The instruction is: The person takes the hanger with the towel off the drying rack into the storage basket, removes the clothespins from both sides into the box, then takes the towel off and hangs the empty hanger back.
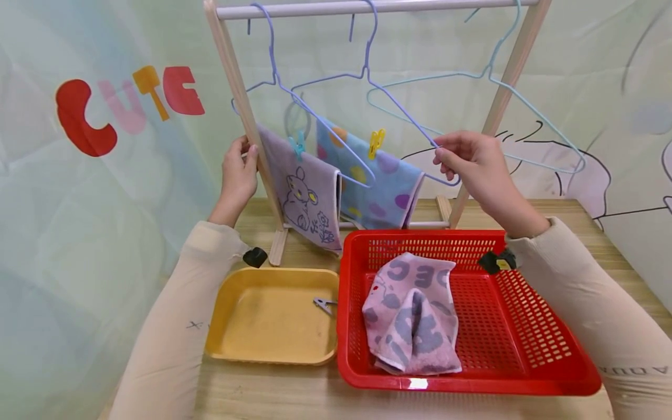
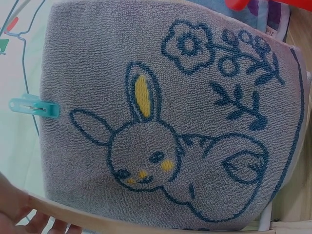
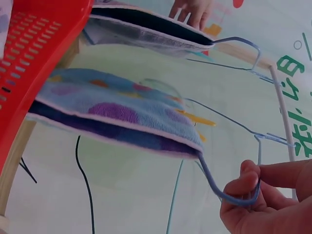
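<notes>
Right hand [image 1: 475, 163] pinches a purple hanger [image 3: 211, 178], its dotted towel [image 1: 373, 184] within the rack [image 1: 230, 64]; left hand [image 1: 240, 172] touches the rack's left post, finger closure indeterminable. Head view alone: legible "CUTE" lettering [image 1: 135, 105], left of the rack; right-wrist view, unlike head: green characters [image 3: 302, 120].
</notes>
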Available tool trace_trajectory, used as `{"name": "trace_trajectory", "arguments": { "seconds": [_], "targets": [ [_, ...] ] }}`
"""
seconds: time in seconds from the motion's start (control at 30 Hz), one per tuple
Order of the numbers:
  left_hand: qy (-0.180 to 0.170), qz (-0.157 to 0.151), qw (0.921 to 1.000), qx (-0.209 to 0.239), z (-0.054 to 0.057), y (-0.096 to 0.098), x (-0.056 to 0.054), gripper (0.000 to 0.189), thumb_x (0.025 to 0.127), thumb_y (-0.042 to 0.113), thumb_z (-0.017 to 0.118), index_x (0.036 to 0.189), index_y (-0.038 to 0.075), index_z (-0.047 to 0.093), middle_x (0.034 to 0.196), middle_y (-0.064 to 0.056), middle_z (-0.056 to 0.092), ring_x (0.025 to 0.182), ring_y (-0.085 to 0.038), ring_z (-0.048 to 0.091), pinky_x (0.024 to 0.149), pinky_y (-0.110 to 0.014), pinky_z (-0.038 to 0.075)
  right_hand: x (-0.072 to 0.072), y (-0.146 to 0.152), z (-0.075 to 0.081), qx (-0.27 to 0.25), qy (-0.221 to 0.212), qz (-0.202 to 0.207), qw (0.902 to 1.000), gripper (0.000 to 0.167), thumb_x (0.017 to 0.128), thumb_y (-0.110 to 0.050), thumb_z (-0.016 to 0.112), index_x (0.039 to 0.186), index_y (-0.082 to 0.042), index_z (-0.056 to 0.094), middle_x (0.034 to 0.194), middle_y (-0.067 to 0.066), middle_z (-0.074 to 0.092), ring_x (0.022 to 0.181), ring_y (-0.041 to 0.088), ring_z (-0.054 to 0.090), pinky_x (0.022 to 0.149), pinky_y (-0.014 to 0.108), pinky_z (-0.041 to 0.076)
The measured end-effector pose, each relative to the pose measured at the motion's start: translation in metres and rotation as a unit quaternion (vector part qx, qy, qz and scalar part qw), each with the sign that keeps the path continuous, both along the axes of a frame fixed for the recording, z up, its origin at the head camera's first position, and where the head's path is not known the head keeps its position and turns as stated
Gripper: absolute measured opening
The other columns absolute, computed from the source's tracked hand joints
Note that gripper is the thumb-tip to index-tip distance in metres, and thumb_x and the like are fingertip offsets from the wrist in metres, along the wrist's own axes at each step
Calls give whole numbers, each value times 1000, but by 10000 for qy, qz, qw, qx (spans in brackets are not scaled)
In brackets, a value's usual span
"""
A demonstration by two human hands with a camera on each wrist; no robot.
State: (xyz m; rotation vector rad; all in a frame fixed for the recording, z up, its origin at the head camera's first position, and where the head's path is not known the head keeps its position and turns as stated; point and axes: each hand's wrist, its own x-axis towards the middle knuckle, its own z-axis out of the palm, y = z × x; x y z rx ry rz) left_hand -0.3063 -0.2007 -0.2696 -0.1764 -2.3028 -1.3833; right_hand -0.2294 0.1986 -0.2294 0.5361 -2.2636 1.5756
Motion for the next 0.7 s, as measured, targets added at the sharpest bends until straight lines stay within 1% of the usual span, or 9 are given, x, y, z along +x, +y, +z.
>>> {"name": "trace_trajectory", "arguments": {
  "seconds": [0.1,0.2,0.3,0.43,0.7],
  "targets": [
    [-2,22,10000,10,0,1,0,43,109,18,37,145,-5,41,137,-26,50,126,-36,54,99,-44,49,-1,-1,0,-241,-128,-44,9996,19,100,-4,59,113,7,67,83,3,67,64,13,52,57,18,45],
    [17,22,10000,33,0,1,0,43,109,18,38,145,-5,41,136,-26,50,125,-36,54,99,-44,49,-1,-2,-1,-384,-248,-199,9988,18,100,-6,58,112,5,68,82,1,66,69,12,51,59,17,44],
    [50,-6,10000,39,0,1,1,43,109,17,38,145,-6,41,136,-26,51,125,-36,54,99,-44,49,0,-2,0,-382,-287,-403,9980,18,100,-8,59,112,2,68,82,-2,64,74,12,52,64,18,45],
    [86,-21,10000,9,0,1,1,43,109,16,38,144,-7,41,135,-27,51,124,-36,55,100,-46,48,0,-3,1,-356,-181,-618,9973,19,101,-10,58,111,1,69,83,-4,62,77,12,51,67,20,43],
    [67,-52,10000,-12,0,1,2,44,109,17,37,146,-7,39,136,-27,49,125,-37,54,101,-47,47,2,-2,6,-321,159,-832,9959,22,102,-9,57,113,5,68,86,-5,62,82,13,54,70,21,42]
  ]
}}
